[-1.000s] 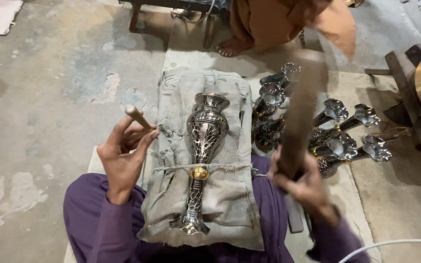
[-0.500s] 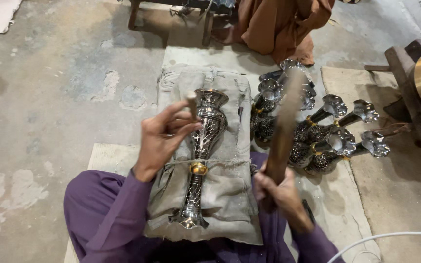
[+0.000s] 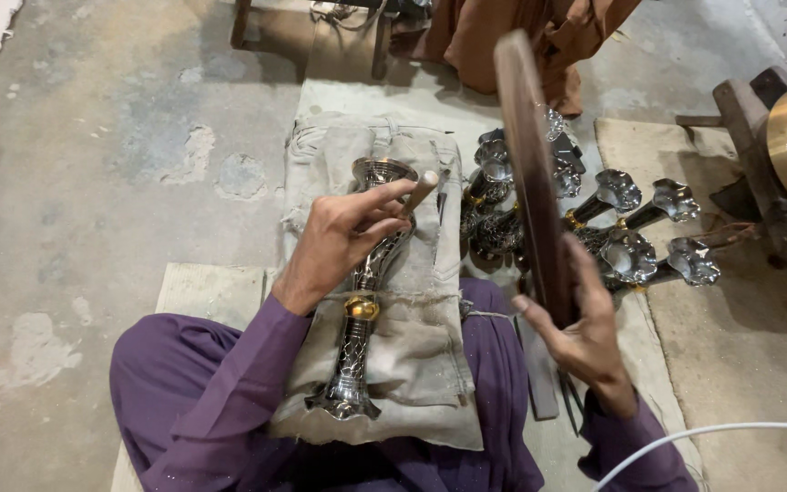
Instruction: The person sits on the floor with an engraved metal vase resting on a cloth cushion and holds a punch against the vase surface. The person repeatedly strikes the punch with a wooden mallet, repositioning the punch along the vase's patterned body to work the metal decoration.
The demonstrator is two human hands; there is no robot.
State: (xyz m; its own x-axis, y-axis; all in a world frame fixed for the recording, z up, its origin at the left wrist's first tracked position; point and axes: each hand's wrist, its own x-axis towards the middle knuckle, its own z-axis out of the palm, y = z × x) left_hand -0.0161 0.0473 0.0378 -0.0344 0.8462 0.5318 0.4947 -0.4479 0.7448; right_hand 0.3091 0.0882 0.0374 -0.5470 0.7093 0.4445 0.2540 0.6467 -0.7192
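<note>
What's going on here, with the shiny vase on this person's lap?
A person in purple sits on the floor with an engraved silver vase lying on a grey cloth pad across their lap. The left hand rests on the vase's upper body and holds a small rod-like tool against it. The right hand grips a long dark wooden bat, raised upright. A cluster of similar silver vases lies on the mat beside them.

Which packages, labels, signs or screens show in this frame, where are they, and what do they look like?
None in view: no package, label, sign or screen. Only an engraved metal vase on a grey cloth pad, the left hand holding a small stick-like tool at it, the right hand raising a dark wooden bat, and more vases on the floor.
</note>
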